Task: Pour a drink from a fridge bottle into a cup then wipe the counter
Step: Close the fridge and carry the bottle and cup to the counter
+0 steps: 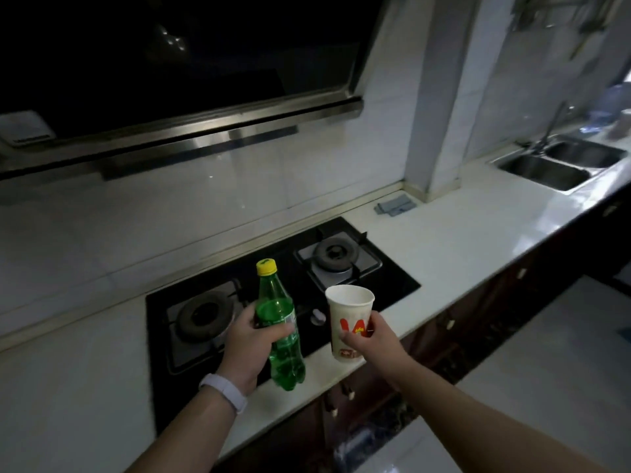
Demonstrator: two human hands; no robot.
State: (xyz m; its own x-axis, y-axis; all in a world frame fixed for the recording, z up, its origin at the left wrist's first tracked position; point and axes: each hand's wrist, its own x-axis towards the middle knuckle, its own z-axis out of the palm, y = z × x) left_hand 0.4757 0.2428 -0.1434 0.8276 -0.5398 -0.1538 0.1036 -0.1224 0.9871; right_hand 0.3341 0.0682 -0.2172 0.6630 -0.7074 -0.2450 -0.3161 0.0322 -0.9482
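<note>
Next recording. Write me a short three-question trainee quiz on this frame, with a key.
1. True or false: the green bottle in the left hand has its yellow cap on.
2. Which one holds the paper cup? A) the left hand B) the right hand C) neither
3. Where does the grey cloth lie?

Key: 1 true; 2 B; 3 on the counter by the wall, right of the stove.
</note>
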